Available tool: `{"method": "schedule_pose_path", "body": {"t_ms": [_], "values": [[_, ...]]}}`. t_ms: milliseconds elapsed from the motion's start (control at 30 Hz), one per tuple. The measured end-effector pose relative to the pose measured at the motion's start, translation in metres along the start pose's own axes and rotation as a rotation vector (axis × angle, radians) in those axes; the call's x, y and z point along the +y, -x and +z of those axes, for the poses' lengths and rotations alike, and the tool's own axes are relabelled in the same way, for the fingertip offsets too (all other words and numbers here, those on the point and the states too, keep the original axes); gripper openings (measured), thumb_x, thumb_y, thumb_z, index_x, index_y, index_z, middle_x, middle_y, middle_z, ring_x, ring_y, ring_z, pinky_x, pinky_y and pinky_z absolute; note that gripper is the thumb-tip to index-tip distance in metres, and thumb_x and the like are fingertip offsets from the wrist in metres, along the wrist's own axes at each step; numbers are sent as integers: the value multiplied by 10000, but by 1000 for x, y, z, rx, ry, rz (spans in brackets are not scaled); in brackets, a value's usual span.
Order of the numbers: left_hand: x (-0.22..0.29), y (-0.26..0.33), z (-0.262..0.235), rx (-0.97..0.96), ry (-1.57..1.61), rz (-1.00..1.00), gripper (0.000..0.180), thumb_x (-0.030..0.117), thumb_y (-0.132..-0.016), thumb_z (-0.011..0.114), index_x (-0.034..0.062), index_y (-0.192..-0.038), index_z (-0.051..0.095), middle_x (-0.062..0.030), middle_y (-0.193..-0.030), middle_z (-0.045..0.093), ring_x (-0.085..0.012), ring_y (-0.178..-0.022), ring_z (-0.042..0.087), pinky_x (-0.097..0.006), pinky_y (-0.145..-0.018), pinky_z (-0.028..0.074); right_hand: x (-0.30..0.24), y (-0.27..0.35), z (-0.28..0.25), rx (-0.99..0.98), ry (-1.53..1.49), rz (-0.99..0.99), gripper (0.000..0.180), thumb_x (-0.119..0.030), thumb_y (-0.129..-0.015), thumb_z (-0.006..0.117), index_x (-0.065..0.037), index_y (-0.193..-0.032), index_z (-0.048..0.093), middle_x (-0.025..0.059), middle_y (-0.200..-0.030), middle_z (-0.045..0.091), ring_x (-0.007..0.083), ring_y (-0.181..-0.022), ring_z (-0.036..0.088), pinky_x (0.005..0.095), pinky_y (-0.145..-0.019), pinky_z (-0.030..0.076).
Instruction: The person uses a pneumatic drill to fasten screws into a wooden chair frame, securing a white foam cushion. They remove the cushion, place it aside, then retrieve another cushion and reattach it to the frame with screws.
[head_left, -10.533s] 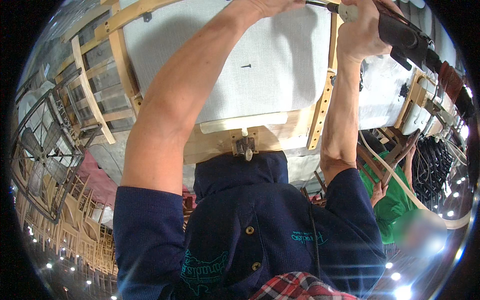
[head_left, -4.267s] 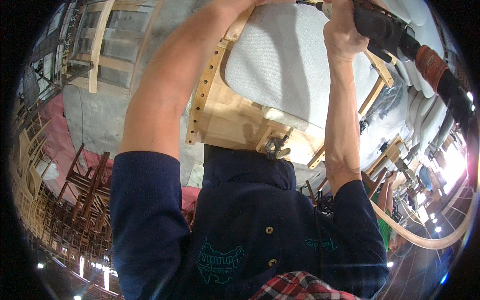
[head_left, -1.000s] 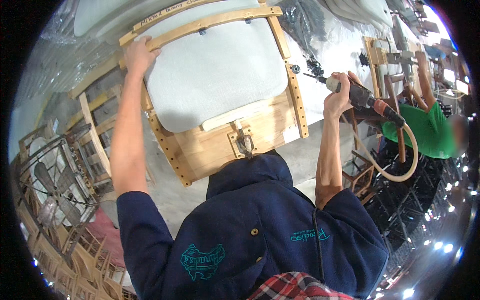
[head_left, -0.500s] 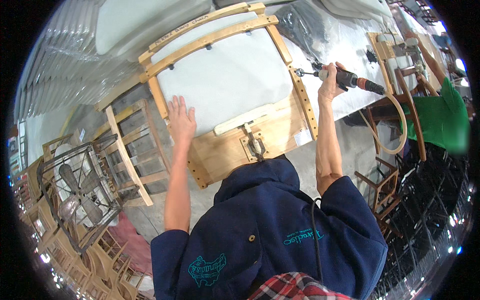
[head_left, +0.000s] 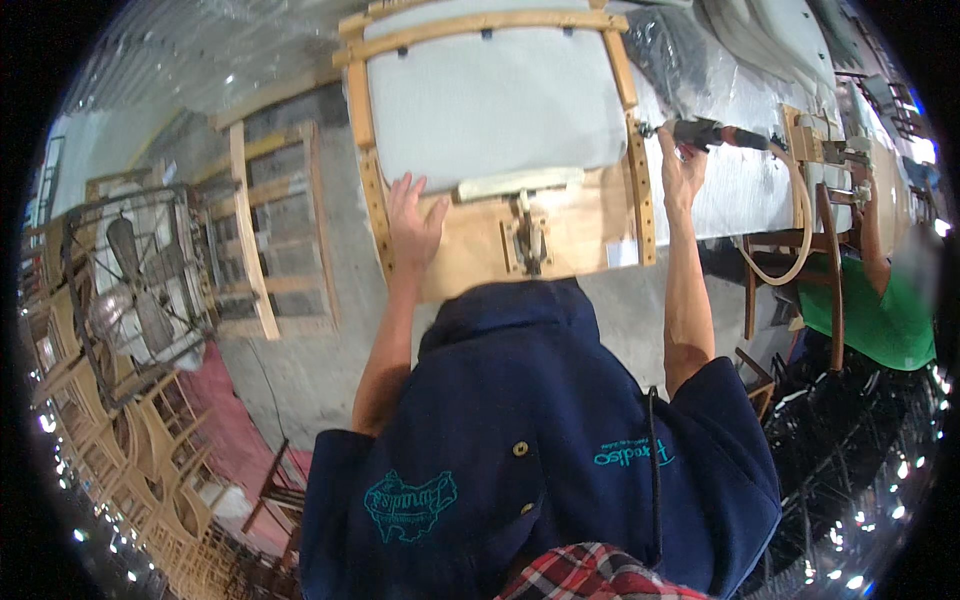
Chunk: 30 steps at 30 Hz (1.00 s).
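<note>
Wooden stacked chair frames fill far left; one fan (head_left: pixel 135 290) beside them. One slatted frame (head_left: pixel 270 225) leans on wall. Left hand (head_left: pixel 415 215) flat, fingers spread, pressed on chair frame (head_left: pixel 480 140), one grey cushion inside. Right hand (head_left: pixel 682 165) wrapped round one power tool (head_left: pixel 705 133), tip at frame's right rail. One person in green shirt (head_left: pixel 880 310) far right.

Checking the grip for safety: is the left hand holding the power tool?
No, the left hand lies flat on the wooden frame; the right hand grips the power tool.
</note>
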<state>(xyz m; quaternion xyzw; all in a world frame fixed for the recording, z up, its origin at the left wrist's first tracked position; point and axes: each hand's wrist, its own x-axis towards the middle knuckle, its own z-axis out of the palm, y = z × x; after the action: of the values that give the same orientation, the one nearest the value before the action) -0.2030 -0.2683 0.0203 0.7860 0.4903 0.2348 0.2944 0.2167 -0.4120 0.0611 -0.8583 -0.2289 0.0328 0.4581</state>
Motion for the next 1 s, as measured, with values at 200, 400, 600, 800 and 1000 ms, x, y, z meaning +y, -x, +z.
{"method": "schedule_pose_path", "body": {"t_ms": [200, 400, 600, 800, 1000], "values": [[26, 35, 5, -56, 552, -393, 476, 268, -971, 705, 12, -1362, 615, -199, -1316, 665, -255, -1211, 639, -359, -1032, 493, -9, 144, 8, -554, -451, 213, 425, -319, -986, 712, 32, -1223, 677, 127, -1072, 725, 194, -984, 691, 307, -876, 533], [23, 57, 14, -150, 745, -461, 412, 162, -987, 696, -43, -1334, 612, -162, -1250, 708, -176, -1129, 674, -292, -981, 525, -67, 183, 68, -700, -501, 220, 378, -379, -1024, 629, -6, -998, 684, 71, -832, 702, 138, -805, 659, 279, -713, 509], [7, 66, 9, -169, 715, -440, 405, 174, -1001, 687, -41, -1335, 609, -147, -1234, 701, -189, -1121, 668, -304, -993, 518, -87, 199, 42, -1129, -309, 236, 424, -407, -1008, 644, -84, -735, 676, 13, -602, 601, 89, -524, 521, 262, -490, 418], [6, 71, 7, -94, 787, -474, 404, 201, -1001, 687, -45, -1314, 621, -148, -1218, 702, -173, -1095, 664, -295, -978, 513, -100, 190, 38, -1408, -230, 548, 502, -509, -998, 614, -59, -785, 672, -2, -579, 575, 96, -484, 534, 256, -430, 391], [22, 71, 8, -125, 844, -419, 387, 215, -997, 691, -42, -1282, 642, -141, -1168, 718, -156, -1045, 671, -276, -943, 522, -100, 200, 50, -1569, -97, 309, 533, -529, -1028, 559, -26, -909, 688, 20, -616, 609, 100, -437, 515, 246, -400, 392]]}}
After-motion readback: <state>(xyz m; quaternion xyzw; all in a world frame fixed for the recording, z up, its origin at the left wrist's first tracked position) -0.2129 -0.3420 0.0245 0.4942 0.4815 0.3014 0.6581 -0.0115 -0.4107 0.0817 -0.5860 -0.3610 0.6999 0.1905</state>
